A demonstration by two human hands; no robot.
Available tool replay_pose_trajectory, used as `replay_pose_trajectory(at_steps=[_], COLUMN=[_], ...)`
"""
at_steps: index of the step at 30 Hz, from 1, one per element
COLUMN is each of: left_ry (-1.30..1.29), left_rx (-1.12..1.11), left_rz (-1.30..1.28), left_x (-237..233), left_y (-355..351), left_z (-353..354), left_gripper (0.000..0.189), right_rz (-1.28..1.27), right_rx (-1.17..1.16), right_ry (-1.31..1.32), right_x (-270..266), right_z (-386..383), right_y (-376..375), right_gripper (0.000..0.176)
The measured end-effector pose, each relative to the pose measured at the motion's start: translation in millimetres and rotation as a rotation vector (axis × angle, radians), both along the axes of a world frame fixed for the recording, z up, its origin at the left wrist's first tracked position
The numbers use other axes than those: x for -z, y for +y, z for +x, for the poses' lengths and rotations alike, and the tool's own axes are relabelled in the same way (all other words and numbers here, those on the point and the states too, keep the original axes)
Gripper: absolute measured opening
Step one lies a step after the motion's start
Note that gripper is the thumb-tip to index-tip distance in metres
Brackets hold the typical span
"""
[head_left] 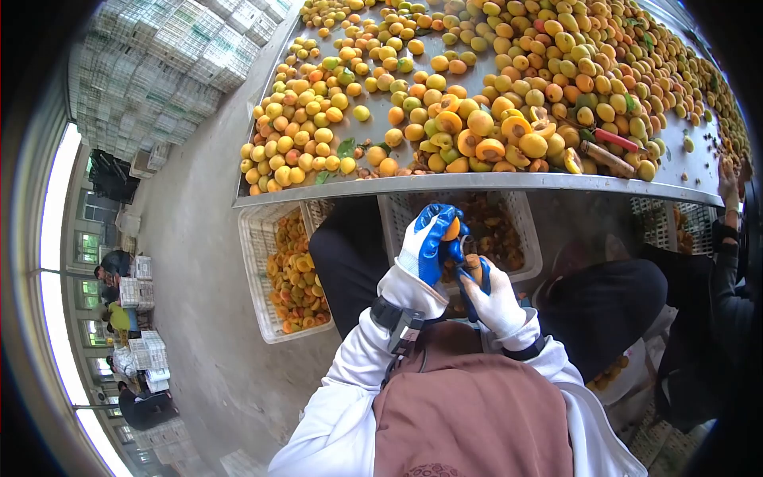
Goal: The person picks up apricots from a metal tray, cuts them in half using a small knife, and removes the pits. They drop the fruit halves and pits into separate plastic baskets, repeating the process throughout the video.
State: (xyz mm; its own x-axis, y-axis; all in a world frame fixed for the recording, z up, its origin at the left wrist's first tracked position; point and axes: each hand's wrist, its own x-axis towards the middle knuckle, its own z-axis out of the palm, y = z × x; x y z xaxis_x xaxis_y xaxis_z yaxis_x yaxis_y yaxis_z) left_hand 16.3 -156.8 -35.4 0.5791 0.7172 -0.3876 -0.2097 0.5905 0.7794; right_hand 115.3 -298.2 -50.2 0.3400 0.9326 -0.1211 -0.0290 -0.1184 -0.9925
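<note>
Both of my hands wear white gloves with blue coated fingers and are close together below the table's front edge. My left hand (431, 245) is wrapped round an orange apricot (451, 230). In my right hand (491, 292) is a tool with a wooden handle (474, 264); its curved metal end is beside the apricot. Beneath my hands stands a white crate (527, 230) with cut apricot pieces (489, 228) in it. Whole and halved apricots (479, 123) lie heaped on the metal table (373, 187) in front of me.
A white crate (256, 274) of apricot halves stands on the floor at left. A red-handled tool (616, 140) and a wooden-handled one (607, 157) lie on the table. Another person's hand (728, 184) is at the right edge. Stacked crates (159, 67) and people are farther left.
</note>
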Motion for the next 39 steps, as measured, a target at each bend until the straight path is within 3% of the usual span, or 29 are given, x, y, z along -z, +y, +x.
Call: replay_pose_trajectory(at_steps=[5,8,15,23,27,29,33,35,36,38,39], left_ry=[0.092,0.173,0.148,0.149,0.128,0.067,0.155,0.211,0.189,-0.083,-0.193], left_rx=[-0.039,-0.068,0.040,-0.038,-0.104,-0.088,-0.055,0.028,0.022,-0.011,-0.065], left_rz=[0.162,-0.032,0.069,0.226,0.132,0.165,0.142,0.156,0.110,0.026,-0.055], left_x=[12.1,-3.6,5.3,18.8,12.7,9.3,11.7,9.5,-5.7,1.3,1.1], left_y=[-8.0,-13.3,-13.9,-18.2,-27.0,-30.5,-26.5,-21.1,-22.5,-18.9,-19.2], left_z=[4.1,9.9,5.6,9.2,15.2,16.4,11.9,10.3,11.8,9.9,12.1], left_gripper=[0.039,0.056,0.060,0.061,0.060,0.061,0.063,0.065,0.067,0.065,0.064], right_rz=[-0.081,-0.050,-0.120,-0.198,-0.141,-0.164,-0.203,-0.244,-0.243,-0.282,-0.280], right_rx=[-0.076,-0.116,-0.077,-0.090,-0.056,-0.106,-0.204,-0.307,-0.306,-0.361,-0.360], right_ry=[0.057,-0.003,-0.088,0.070,0.086,-0.063,-0.080,0.306,0.307,0.726,0.725], right_x=[-0.9,1.2,-4.1,3.3,18.9,24.2,8.5,7.1,8.2,9.3,4.7], right_z=[-2.2,-2.4,-1.2,-4.4,-9.7,-9.1,-2.6,4.3,8.1,15.5,15.6], right_y=[2.1,2.6,5.2,4.5,3.7,2.0,0.4,-0.6,-2.0,-3.6,-3.0], right_gripper=[0.028,0.029,0.029,0.026,0.027,0.029,0.026,0.024,0.024,0.024,0.024])
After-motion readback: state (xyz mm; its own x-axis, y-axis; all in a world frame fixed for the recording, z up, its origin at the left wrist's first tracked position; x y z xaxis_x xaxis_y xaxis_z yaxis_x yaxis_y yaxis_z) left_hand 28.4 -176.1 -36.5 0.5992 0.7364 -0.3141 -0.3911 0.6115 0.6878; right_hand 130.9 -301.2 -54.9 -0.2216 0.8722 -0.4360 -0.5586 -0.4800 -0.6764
